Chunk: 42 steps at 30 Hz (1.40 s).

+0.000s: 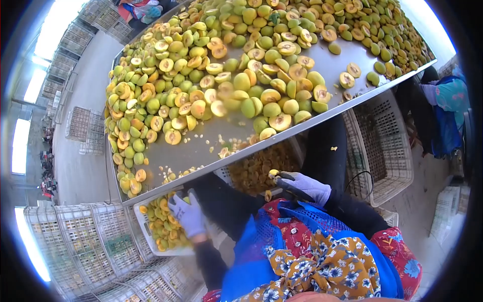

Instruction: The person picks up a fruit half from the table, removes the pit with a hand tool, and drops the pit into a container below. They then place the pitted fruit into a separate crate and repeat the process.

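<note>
My left hand, in a pale lavender glove with dark fingertips, reaches over a white crate filled with halved yellow-green fruit. Its fingers are apart, with a green fruit half close by the fingertips. In front of my body, my right hand, gloved alike, pinches a small yellow fruit piece at its fingertips. Just below that hand, another fruit piece shows above a crate of brownish pieces. Many halved fruits lie heaped on the metal table ahead.
Stacked plastic crates stand at left, and more crates sit on the floor beyond. A large crate leans to the right under the table edge. Other people are at the right and far left. Pale seeds lie near the edge.
</note>
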Each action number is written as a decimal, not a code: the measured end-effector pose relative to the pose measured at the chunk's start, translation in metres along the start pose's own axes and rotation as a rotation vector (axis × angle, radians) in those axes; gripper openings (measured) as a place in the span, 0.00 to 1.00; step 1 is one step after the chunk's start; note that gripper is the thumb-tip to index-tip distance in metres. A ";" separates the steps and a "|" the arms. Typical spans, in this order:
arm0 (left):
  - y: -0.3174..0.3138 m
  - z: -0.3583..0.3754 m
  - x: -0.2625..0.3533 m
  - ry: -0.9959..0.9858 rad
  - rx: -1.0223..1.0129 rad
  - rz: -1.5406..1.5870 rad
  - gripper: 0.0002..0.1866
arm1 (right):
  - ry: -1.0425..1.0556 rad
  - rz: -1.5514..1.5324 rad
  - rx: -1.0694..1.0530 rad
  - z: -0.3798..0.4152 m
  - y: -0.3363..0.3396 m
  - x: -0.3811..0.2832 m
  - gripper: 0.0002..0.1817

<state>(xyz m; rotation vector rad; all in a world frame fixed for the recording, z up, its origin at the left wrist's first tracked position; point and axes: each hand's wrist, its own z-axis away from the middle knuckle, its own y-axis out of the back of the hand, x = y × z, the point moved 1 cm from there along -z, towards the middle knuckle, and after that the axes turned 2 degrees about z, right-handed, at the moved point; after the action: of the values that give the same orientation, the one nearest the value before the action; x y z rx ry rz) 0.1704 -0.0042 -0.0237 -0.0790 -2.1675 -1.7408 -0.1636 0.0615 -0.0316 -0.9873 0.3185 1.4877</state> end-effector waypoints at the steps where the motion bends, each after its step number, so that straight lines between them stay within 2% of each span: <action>1: 0.000 -0.006 -0.001 -0.075 0.104 -0.090 0.17 | 0.018 0.095 0.020 -0.007 0.002 0.009 0.25; 2: -0.001 -0.013 0.002 -0.153 0.211 -0.179 0.15 | 0.042 0.191 0.041 -0.017 0.002 0.019 0.26; 5: 0.004 -0.035 0.099 -0.322 -0.099 0.155 0.16 | 0.229 0.650 0.089 -0.037 0.006 0.036 0.27; 7: -0.024 -0.047 0.157 -0.422 -0.299 0.234 0.20 | 0.088 0.701 0.089 -0.036 0.005 0.027 0.29; 10: -0.067 -0.046 0.219 -0.551 -0.507 0.064 0.24 | 0.078 0.659 0.114 -0.017 0.009 0.015 0.31; 11: -0.077 -0.045 0.230 -0.567 -0.573 0.039 0.25 | 0.134 0.655 0.157 -0.013 0.015 0.020 0.29; 12: -0.086 -0.045 0.235 -0.580 -0.635 0.015 0.27 | 0.213 0.657 0.183 -0.008 0.020 0.023 0.28; 14: -0.108 -0.055 0.214 -0.630 -0.629 0.221 0.26 | 0.364 0.654 0.234 0.001 0.025 0.027 0.26; 15: -0.105 -0.058 0.208 -0.645 -0.626 0.324 0.25 | 0.232 0.471 0.227 0.003 0.028 0.026 0.21; 18: -0.086 -0.061 0.194 -0.116 -0.838 1.060 0.23 | 0.335 0.508 0.325 0.015 0.025 0.004 0.19; 19: -0.057 -0.058 0.197 0.060 -0.940 1.057 0.21 | 0.361 0.498 0.311 0.020 0.022 -0.008 0.16; 21: -0.055 -0.043 0.180 -0.307 -0.770 1.151 0.20 | 0.452 0.599 0.363 0.022 0.015 -0.022 0.14; 22: -0.053 -0.039 0.170 0.191 -1.103 1.338 0.17 | 0.499 0.649 0.392 0.022 0.011 -0.027 0.14; 23: -0.053 -0.032 0.168 0.303 -1.103 1.348 0.21 | 0.595 0.735 0.432 0.020 0.007 -0.030 0.13; 24: -0.051 -0.021 0.172 0.416 -1.103 1.355 0.26 | 0.602 0.767 0.439 0.019 0.003 -0.034 0.14; 26: -0.055 0.001 0.172 0.021 -0.960 1.438 0.25 | 0.611 0.836 0.455 0.016 -0.003 -0.039 0.14; 27: -0.048 0.007 0.176 0.057 -0.992 1.485 0.25 | 0.642 0.871 0.467 0.015 -0.005 -0.038 0.16; 29: -0.040 0.014 0.181 0.192 -1.063 1.605 0.25 | 0.565 0.865 0.452 0.018 -0.011 -0.042 0.14; 32: -0.039 0.022 0.177 0.048 -0.921 1.434 0.26 | 0.497 0.844 0.433 0.018 -0.018 -0.041 0.13; 33: -0.035 0.024 0.179 -0.107 -0.813 1.327 0.25 | 0.482 0.836 0.426 0.018 -0.020 -0.039 0.13; 36: -0.038 0.034 0.177 0.007 -0.747 1.349 0.24 | 0.467 0.748 0.398 0.016 -0.027 -0.033 0.13; 39: -0.043 0.045 0.176 -0.005 -0.634 1.343 0.23 | 0.604 0.654 0.330 0.008 -0.025 -0.018 0.16; 40: -0.046 0.049 0.174 0.001 -0.610 1.356 0.23 | 0.507 0.411 0.223 0.008 -0.026 -0.017 0.17; 42: -0.048 0.051 0.174 -0.124 -0.513 1.320 0.23 | 0.306 -0.072 0.012 0.013 -0.031 -0.023 0.20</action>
<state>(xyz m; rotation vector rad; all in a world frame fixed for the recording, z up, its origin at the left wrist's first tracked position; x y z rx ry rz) -0.0172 0.0024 -0.0234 -1.3861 -1.0574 -1.3220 -0.1432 0.0613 0.0030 -1.2063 0.5046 1.2681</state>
